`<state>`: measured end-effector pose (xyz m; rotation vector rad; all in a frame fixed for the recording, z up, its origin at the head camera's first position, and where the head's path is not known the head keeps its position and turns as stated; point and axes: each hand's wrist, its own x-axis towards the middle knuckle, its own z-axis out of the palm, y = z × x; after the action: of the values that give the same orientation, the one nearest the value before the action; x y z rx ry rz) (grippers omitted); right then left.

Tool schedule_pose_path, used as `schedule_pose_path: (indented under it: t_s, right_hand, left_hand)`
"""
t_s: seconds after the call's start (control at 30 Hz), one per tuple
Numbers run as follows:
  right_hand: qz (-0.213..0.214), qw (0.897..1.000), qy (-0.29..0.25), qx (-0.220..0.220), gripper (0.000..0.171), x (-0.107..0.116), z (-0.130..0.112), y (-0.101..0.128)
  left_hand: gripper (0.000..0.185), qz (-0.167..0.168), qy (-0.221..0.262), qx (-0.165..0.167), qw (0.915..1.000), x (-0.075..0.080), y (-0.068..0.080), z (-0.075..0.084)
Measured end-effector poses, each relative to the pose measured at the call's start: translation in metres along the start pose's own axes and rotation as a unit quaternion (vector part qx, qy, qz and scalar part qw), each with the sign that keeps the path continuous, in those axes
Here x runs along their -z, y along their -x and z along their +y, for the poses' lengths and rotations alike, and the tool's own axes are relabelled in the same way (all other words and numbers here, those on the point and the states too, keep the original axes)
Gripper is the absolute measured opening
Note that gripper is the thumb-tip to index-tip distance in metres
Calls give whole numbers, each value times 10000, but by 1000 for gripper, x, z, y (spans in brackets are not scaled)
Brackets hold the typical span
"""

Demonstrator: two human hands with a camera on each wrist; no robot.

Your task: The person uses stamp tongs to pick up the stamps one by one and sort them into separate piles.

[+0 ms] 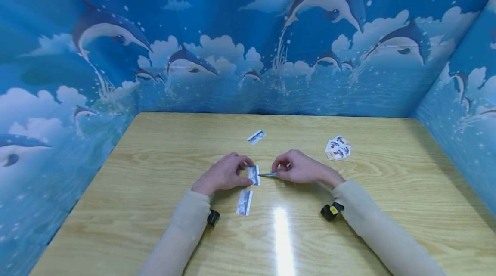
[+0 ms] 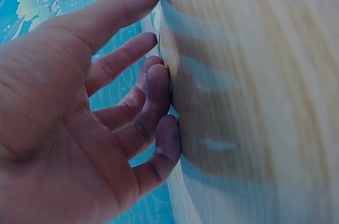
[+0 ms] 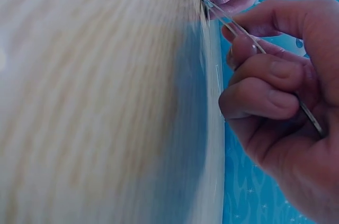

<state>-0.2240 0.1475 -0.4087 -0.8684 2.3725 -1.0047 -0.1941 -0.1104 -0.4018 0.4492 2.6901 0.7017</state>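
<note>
A small card [image 1: 254, 175] with a grey-blue picture lies flat on the wooden table. My left hand [image 1: 228, 172] presses its thumb and a fingertip on the card's near and far ends, the fingers spread apart. In the left wrist view the fingertips [image 2: 157, 83] rest on the tabletop. From the right, my right hand [image 1: 298, 166] pinches a pair of thin metal tweezers [image 1: 268, 175] between thumb and fingers. Their tips meet the card's right part; whether they grip it is too small to tell. The tweezers [image 3: 233, 27] point toward the left hand in the right wrist view.
A similar card [image 1: 244, 202] lies just nearer, below the left hand. Another card [image 1: 256, 137] is farther back, tilted. Several overlapping cards [image 1: 339, 148] with red and blue pictures sit at the right. Dolphin-patterned curtains [image 1: 252, 39] border the table [image 1: 174, 138].
</note>
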Motion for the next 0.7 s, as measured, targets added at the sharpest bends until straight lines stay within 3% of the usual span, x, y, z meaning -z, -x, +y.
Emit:
schedule_pose_path:
  t_s: [0.43,0.57,0.7]
  right_hand:
    - [166,9997,-164,-50,8,2,1,4]
    - [240,9991,-285,-203,11,5,2,5]
    - [465,9984,-223,-210,13,8,3,5]
  left_hand:
    - [43,187,19,-261,9995,3,5,-8]
    - [41,70,69,-367,9993,6,11,-11]
    - [40,-238,108,-270,9993,8,20,-12]
